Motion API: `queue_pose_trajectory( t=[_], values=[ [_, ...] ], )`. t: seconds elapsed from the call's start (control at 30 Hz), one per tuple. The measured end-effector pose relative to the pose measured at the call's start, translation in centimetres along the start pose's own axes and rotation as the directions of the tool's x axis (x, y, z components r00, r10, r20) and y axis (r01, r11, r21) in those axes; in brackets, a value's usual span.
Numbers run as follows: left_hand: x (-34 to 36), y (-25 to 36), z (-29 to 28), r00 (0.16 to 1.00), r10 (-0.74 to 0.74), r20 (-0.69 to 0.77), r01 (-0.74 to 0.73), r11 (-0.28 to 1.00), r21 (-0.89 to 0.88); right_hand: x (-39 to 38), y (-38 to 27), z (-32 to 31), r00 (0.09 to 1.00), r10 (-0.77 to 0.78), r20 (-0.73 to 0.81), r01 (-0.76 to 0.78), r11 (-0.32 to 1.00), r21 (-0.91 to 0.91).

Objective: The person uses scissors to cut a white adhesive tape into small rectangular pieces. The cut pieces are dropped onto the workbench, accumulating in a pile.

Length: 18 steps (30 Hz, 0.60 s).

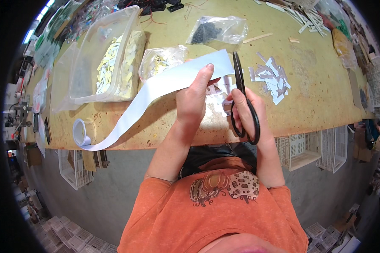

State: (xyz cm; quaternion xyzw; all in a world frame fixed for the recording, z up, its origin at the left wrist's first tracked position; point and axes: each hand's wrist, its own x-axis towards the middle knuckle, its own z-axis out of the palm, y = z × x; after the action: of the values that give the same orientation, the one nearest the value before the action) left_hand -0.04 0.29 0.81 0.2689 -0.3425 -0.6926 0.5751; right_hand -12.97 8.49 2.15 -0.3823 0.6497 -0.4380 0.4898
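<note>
A long white strip [145, 99] runs across the table from a roll [81, 131] at the near left edge. My left hand [194, 95] is closed on the strip close to its free end, thumb on top. In my right hand [249, 111] is a pair of black-handled scissors [239, 74], fingers through the loops and blades pointing away from me. The blades stand just right of the strip's end and look nearly closed. Cut white pieces [217, 103] lie on the table between my hands. A pile of white and grey cut pieces [274, 78] lies to the right.
A clear plastic bin [128, 50] with small yellow and white pieces stands at the left. Beside it lies a bag of similar pieces [162, 61]. Farther back are a bag of dark bits [207, 31] and a wooden stick [257, 38]. Crates [297, 149] sit below the table edge.
</note>
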Motion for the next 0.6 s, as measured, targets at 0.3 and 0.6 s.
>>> queue_pose_trajectory(
  t=[0.3, 0.6],
  values=[
    [0.2, -0.3, -0.3, 0.999, 0.036, 0.022, -0.037, 0.999, 0.021, -0.2, 0.6, -0.6, 0.98, -0.122, 0.159, 0.124, 0.992, -0.001],
    [0.5, -0.2, -0.8, 0.893, -0.232, 0.384, 0.318, 0.932, -0.176, 1.0, 1.8, -0.9, 0.807, -0.291, 0.514, -0.115, 0.776, 0.62]
  ],
)
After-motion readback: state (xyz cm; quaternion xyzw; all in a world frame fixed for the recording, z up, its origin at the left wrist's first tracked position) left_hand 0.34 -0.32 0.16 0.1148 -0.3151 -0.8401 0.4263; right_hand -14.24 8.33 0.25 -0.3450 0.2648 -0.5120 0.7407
